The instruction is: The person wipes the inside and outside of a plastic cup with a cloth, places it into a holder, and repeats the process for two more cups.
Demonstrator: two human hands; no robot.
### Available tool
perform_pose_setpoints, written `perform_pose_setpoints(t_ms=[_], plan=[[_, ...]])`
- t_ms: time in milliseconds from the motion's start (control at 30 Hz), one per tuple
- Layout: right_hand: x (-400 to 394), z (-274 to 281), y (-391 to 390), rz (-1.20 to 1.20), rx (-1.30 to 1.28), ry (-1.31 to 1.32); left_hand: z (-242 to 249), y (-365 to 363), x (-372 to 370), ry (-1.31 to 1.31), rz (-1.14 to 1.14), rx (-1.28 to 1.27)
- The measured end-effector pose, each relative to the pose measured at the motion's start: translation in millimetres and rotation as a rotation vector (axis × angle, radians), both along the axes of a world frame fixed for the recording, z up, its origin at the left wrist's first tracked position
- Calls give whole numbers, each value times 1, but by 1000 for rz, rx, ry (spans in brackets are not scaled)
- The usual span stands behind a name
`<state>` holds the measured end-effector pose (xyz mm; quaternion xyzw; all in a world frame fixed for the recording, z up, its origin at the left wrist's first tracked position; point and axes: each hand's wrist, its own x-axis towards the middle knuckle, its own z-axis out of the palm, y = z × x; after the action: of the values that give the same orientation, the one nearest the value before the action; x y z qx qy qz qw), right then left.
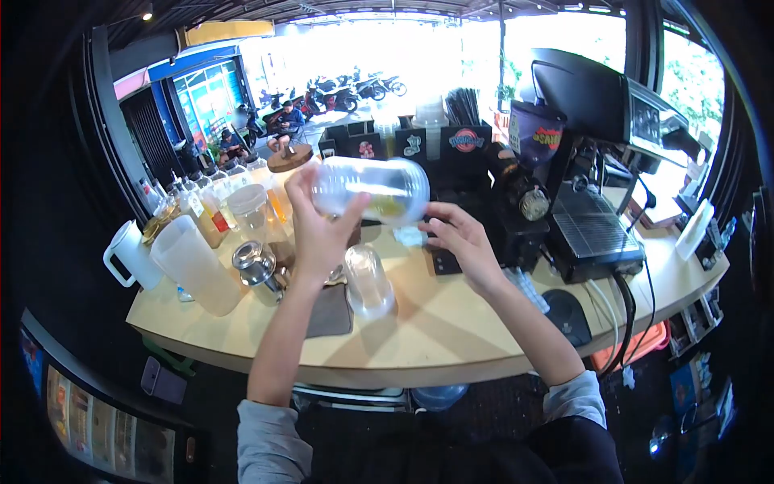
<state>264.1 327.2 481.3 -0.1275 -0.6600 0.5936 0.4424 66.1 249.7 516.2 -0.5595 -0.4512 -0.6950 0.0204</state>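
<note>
A clear plastic cup (pixel 395 181) is held sideways above the counter, slightly blurred, with a yellow-green patch on its lower side. My left hand (pixel 318 222) grips it near its left end, thumb in front and fingers behind. To the right, my right hand (pixel 468 246) has its fingers apart, fingertips right at the cup's wider rim. Below the held cup, another clear plastic cup (pixel 369 282) stands on the counter (pixel 427 335), beside a dark cloth (pixel 329 313). A metal shaker (pixel 254 262) sits left of my left wrist.
At the left are a white jug (pixel 129 256), a tall translucent pitcher (pixel 193 266) and several bottles (pixel 214 198). A coffee grinder (pixel 532 153) and an espresso machine (pixel 592 226) occupy the right side. Black holders (pixel 463 145) line the back edge; people sit beyond.
</note>
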Motion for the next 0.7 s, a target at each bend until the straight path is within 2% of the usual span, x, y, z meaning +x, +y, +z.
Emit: perform_pose_setpoints(t_ms=[67,133,200,300,400,533,600,700], plan=[[-14,18,30,-94,32,-36,32,32,-14,-38,8,13],[-36,30,75,-187,201,-18,57,75,-37,116,90,123],[-57,51,111,-266,309,-4,85,113,-61,357,256,59],[-78,75,143,-270,305,4,113,167,-82,510,376,61],[-91,76,162,-315,434,-10,113,215,-97,582,411,30],[-89,72,166,-282,463,-68,105,255,-111,602,360,-106],[-86,70,169,-268,446,-87,101,270,-118,633,403,-114],[-83,65,174,-247,429,-109,98,279,-119,647,339,-290]])
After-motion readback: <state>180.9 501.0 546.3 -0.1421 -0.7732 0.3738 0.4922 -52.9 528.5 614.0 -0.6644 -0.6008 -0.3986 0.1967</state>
